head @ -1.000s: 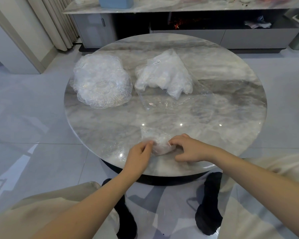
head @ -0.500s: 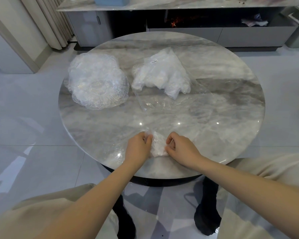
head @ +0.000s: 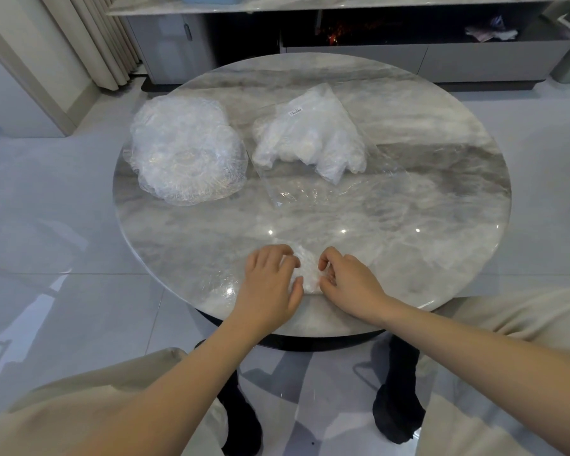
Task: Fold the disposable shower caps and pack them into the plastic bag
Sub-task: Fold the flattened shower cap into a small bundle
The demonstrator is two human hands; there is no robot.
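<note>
Setting: a round marble table (head: 408, 245), seen from above by a seated person whose forearms reached in from the bottom edge.
Cap being folded: a small, crumpled clear shower cap (head: 308, 274) lay on the near edge of the table, between the two hands.
Left hand: the left hand (head: 270, 281) lay palm down over the cap's left side, fingers bent and thumb touching the plastic, gripping it.
Right hand: the right hand (head: 346, 281) held the cap's right side, its fingers curled in and pinching the plastic.
Unfolded caps: a loose stack of caps (head: 185, 156) sat at the far left of the table.
Bag: the clear plastic bag (head: 310, 143) lay just right of that stack, with white folded caps bunched inside it.
</note>
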